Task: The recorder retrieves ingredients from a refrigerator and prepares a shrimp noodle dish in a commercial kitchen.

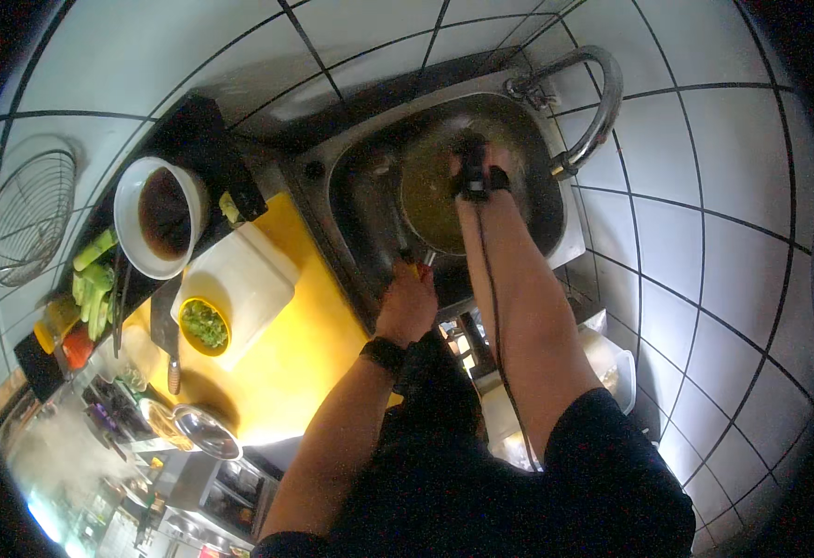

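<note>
In the steel sink (365, 209) lies a round pan-like vessel (424, 199) with a dull, olive-toned inside. Its wall and contents are dim and blurred. My left hand (408, 301), at the sink's near edge, is closed around a handle (429, 259) by the vessel's rim. A dark slender tool (401, 230) runs up from the same hand, too dim to name. My right hand (478, 164) reaches down over the vessel and wears a black strap with a device and a cable. Its fingers are mostly hidden, so what they touch is unclear.
A curved chrome faucet (606, 104) arches at the sink's right. Left, a yellow cutting board (323, 272) bears a white block-shaped container (253, 279), a cup of chopped greens (205, 326), a cleaver (165, 328) and a metal bowl (208, 432). Behind stands a bowl of dark liquid (166, 216).
</note>
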### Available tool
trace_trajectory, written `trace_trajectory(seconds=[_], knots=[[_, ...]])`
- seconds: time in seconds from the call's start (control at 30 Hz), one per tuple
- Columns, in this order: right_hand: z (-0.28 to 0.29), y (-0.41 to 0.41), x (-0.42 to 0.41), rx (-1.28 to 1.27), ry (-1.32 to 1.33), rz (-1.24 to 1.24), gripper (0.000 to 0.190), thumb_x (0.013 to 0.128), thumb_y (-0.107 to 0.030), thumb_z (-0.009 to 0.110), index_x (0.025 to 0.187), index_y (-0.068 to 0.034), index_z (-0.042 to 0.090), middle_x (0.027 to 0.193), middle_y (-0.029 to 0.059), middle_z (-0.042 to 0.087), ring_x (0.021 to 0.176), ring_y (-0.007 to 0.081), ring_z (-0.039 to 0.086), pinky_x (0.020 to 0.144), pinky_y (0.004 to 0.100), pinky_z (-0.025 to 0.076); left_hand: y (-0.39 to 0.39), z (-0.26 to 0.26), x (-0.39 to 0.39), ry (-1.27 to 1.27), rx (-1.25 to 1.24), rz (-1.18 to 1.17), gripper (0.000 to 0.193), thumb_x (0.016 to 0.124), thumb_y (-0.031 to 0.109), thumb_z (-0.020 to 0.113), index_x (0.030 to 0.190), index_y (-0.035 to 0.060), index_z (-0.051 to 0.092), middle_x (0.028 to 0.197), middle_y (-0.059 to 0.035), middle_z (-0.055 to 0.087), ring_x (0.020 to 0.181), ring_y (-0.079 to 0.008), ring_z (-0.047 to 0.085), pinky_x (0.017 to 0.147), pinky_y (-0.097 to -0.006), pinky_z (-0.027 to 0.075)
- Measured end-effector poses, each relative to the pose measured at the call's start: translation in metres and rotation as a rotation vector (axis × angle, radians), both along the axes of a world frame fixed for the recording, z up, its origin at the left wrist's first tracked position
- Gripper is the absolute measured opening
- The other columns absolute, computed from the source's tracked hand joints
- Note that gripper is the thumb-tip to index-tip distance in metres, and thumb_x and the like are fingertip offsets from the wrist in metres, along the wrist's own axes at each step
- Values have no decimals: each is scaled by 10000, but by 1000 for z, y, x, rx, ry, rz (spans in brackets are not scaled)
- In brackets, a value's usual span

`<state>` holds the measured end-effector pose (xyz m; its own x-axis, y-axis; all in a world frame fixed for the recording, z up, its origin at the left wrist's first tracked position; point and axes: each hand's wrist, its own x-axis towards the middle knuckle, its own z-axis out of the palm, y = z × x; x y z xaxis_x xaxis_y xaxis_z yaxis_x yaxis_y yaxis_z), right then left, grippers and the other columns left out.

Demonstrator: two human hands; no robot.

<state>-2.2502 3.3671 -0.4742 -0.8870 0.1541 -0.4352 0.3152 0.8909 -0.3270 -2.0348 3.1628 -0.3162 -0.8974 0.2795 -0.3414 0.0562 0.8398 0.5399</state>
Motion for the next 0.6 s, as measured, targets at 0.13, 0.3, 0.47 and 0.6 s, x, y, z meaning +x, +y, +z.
trace_trajectory(seconds=[0.13,0.3,0.47,0.6], knots=[[74,-91,7,121,-87,104,240,872,-241,590,1009,-66,681,974,161,696,873,302,687,714,371,567,-22,29,-8,-137,-188,-206,394,954,241,477,1141,-105,473,968,-230,644,882,-356,645,673,-418,510],[121,-107,77,-505,-44,54,408,964,-323,435,1250,-68,576,1148,201,642,1015,341,631,892,405,494,-30,5,-3,417,-400,-774,367,924,197,467,1129,-92,562,1063,-259,608,939,-355,622,687,-414,507],[153,-23,120,-547,-244,600,391,941,-264,444,1253,-70,580,1192,195,627,1108,351,587,972,411,441,-19,9,-8,-58,-15,-230,341,992,249,396,1070,-55,530,1047,-360,580,843,-431,644,703,-468,544],[183,-13,88,164,-833,965,397,886,-159,495,1266,-77,573,1260,189,588,1165,340,552,996,423,431,-32,18,-5,-128,-79,-51,363,982,299,432,1081,-48,475,922,-308,645,831,-429,662,707,-493,549]])
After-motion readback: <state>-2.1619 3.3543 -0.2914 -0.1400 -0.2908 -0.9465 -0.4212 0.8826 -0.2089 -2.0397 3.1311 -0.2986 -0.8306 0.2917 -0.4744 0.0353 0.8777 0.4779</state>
